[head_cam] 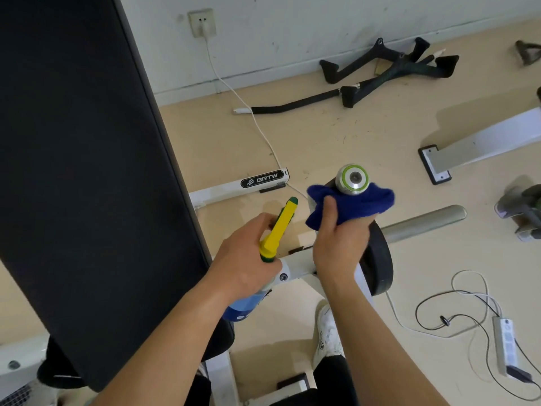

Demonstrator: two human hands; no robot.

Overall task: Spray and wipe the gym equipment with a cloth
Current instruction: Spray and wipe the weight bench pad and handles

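My right hand (336,244) grips a dark blue cloth (360,208) wrapped round a handle of the white gym machine (295,266), just below the handle's silver and green end cap (352,178). My left hand (246,259) holds a spray bottle (279,227) with a yellow and green head and a blue body. Its nozzle points up toward the cloth. A black weight plate (379,259) sits on a grey bar (424,221) right beside my right hand.
A tall black back pad (79,171) fills the left. Black cable handles (389,65) lie by the far wall. A white cable (263,133) runs from a wall socket (202,23). A power strip (508,344) with wires lies at right. A white shoe (329,335) is below.
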